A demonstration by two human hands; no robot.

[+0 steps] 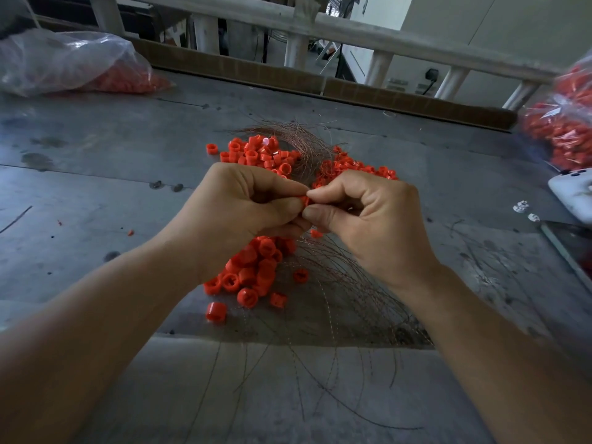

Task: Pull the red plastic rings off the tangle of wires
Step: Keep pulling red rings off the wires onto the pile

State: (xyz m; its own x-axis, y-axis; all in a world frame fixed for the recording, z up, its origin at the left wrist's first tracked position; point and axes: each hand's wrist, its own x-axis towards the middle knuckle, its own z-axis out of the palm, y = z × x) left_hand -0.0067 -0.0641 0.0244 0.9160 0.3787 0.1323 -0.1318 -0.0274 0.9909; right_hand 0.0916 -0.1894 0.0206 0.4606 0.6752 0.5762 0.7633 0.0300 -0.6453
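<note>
both hands (307,213) pinching one red ring (306,200)

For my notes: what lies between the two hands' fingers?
Head view: one red ring, pinched by both the left hand and the right hand; nothing else shows there.

The red rings (253,270) are plastic, smooth and a little shiny. The wires (304,136) are thin metal with a copper-brown shine. The table (96,149) is grey and dull, with scratches and dark spots. The bag (64,59) is clear, crinkly, shiny plastic. The rail (352,33) looks like rough wood with worn pale paint.
</note>
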